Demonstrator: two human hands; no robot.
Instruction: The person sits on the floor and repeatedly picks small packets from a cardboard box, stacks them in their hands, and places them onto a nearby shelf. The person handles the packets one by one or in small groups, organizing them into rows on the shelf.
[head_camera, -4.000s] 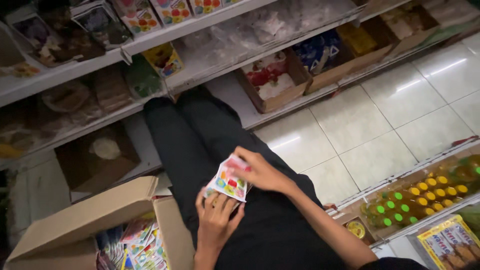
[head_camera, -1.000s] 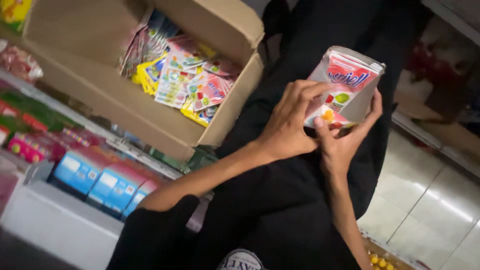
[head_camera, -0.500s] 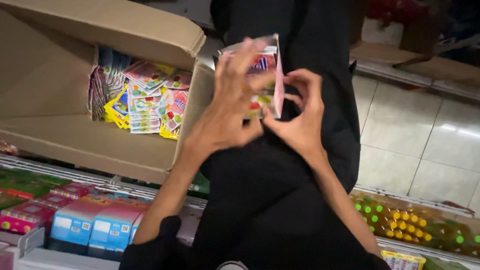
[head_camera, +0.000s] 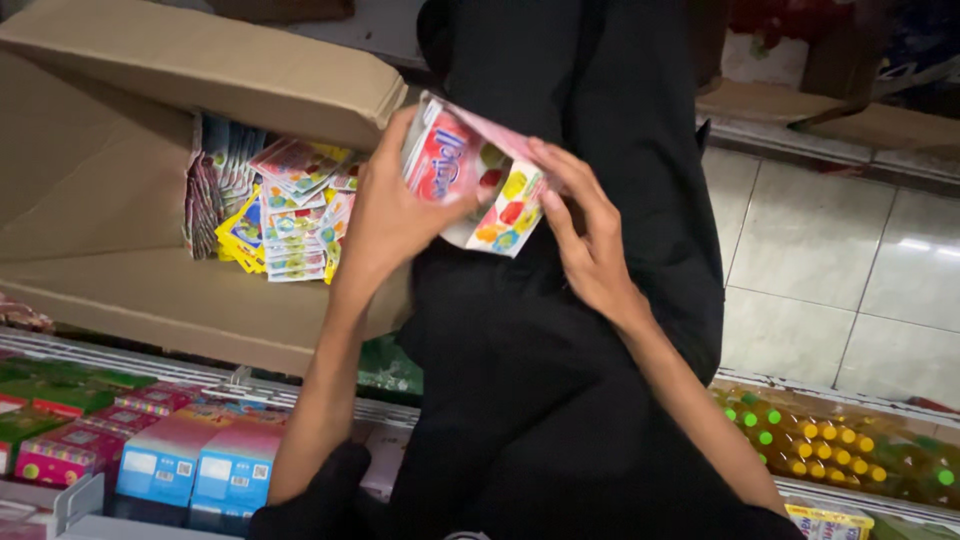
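Left hand (head_camera: 385, 215): closed on the near end of a stack of sachets (head_camera: 470, 185), thumb and fingers wrapped round its left edge; half a second ago this hand lay spread across the stack's face and hid most of it.
Right hand (head_camera: 590, 245): fingers stretched along the stack's right side and top edge, pressing in; half a second ago they pinched the stack from the right with the packets standing edge-on to the camera.
Stack of sachets: red-and-white printed packets with fruit pictures, held between both hands over the lap, just right of the open box's corner; it has been turned since half a second ago, so its printed face now points up and it lies tilted, the left end higher.
Reading of the change: the packets have been squared and turned flat side up, which suggests the bundle is being evened out in hand, not yet set down.
Cardboard box (head_camera: 200, 80): open, on its side at the left, touching the person's leg; its place matches that of half a second ago.
Loose sachets (head_camera: 290, 205): piled inside the box, colourful, unsorted.
Black trousers (head_camera: 560, 330): the lap below the hands.
Lower shelf (head_camera: 180, 450): blue and pink cartons in a row.
Bottles (head_camera: 830, 445): green- and yellow-capped, on a low shelf at the right.
Tiled floor (head_camera: 850, 270): pale, glossy.
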